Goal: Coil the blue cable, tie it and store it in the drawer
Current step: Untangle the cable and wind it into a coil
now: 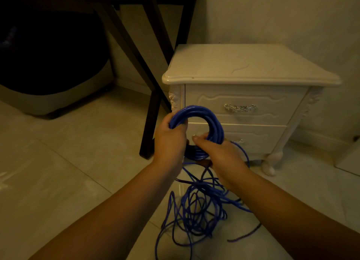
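Observation:
A thick coil of the blue cable (204, 116) stands upright between my hands, in front of a cream nightstand. My left hand (170, 140) grips the coil's left side with curled fingers. My right hand (220, 152) holds its lower right part, thumb laid across the strands. Below my hands a loose tangle of the same cable (196, 209) lies spread over the floor tiles. The nightstand's upper drawer (214, 99) and lower drawer (259, 137) are both closed, each with a metal handle.
The cream nightstand (243, 64) stands against the wall on curved legs. To its left are the dark legs of a table (150, 123), and a dark bin with a grey base (48, 88) sits underneath. Pale floor tiles (58, 172) stretch to the left.

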`<state>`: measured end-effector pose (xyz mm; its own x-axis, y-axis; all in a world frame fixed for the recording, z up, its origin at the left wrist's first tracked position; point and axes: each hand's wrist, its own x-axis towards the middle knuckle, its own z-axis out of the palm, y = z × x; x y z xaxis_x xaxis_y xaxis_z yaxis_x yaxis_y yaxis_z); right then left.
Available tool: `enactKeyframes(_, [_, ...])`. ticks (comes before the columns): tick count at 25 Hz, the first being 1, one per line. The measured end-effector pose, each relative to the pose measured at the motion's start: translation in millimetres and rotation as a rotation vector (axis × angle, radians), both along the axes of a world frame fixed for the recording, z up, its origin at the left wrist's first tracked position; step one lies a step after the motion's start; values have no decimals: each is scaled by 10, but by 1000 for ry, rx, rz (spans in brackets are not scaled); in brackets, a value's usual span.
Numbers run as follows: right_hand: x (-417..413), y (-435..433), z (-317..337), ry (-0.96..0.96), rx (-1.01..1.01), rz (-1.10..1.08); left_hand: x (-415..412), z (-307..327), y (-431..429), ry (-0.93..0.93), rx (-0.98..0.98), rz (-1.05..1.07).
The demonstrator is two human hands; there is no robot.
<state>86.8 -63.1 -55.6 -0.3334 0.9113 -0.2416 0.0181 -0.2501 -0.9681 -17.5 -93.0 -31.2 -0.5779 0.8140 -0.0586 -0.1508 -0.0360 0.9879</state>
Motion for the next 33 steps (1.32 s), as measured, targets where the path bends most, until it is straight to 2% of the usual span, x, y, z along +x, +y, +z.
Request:
enactKeyframes(2, [5, 45, -26, 62, -63, -89, 103, -63, -38, -171, -39, -66])
enactKeyframes(4, [48, 88, 10, 19, -34, -114, 109, -94, -59, -74, -105, -138])
enactKeyframes(7, [160, 151, 119, -299, 255, -68, -34, -46, -37, 102, -145, -225])
enactKeyframes(9, [183, 157, 177, -509, 439, 31, -162, -23, -17, 306, -111, -295])
enactKeyframes(12, [162, 108, 219, -868, 699, 218, -209, -39, -40, 791, -82, -495])
enactKeyframes(14, [122, 59, 226, -1029, 823, 278, -175, -82, -34, 901, -92, -521])
enactKeyframes(16, [118, 50, 237, -953, 883, 184, -147, -87, -4, 834, -70, -417])
enactKeyframes(17, [132, 67, 221, -820, 844, 125, -136, -63, 15, 756, -59, -357])
enactKeyframes(19, [148, 107, 196, -467, 608, 52, -136, -4, 49, 554, -37, -264])
enactKeyframes(21, [166, 148, 166, -240, 351, 83, -133, 41, 44, 352, -6, -198])
enactKeyframes(25, [160, 103, 149, -47, 95, 193, -126, 46, 44, 113, -4, -87])
enactKeyframes(29, [165, 35, 207, 145, -8, 246, -149, 46, 55, -150, -47, 47])
enactKeyframes(31, [150, 5, 252, 145, 21, 275, -121, 42, 30, -231, -64, 63])
enactKeyframes(33, [98, -34, 231, 25, 88, 230, -49, 31, 0, -319, -58, 52])
